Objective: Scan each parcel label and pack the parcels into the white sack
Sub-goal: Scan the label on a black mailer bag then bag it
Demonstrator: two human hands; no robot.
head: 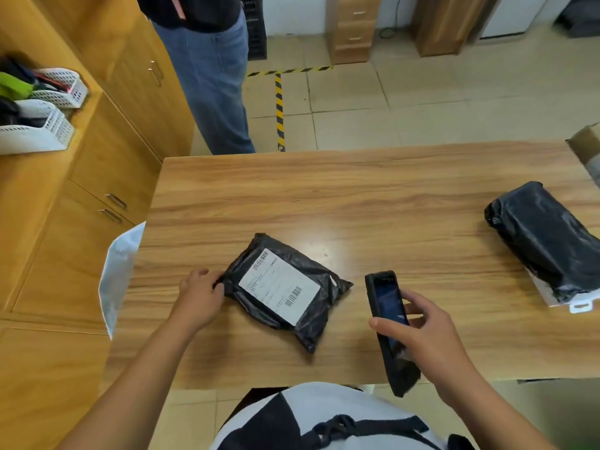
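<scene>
A flat black plastic parcel (311,316) lies label-up in the middle of the wooden table (324,196); its white label (279,286) carries two barcodes. My left hand (199,295) pinches the parcel's left corner. My right hand (425,336) holds a black handheld scanner (386,323) just right of the parcel, screen facing me. A second, bulkier black parcel (542,238) rests at the table's right edge on a white flat packet (578,303). The white sack (118,274) hangs at the table's left edge.
Another person in jeans (214,76) stands beyond the table's far left corner. Yellow cabinets (81,190) with white baskets (42,125) line the left. A cardboard box corner (586,147) shows at far right.
</scene>
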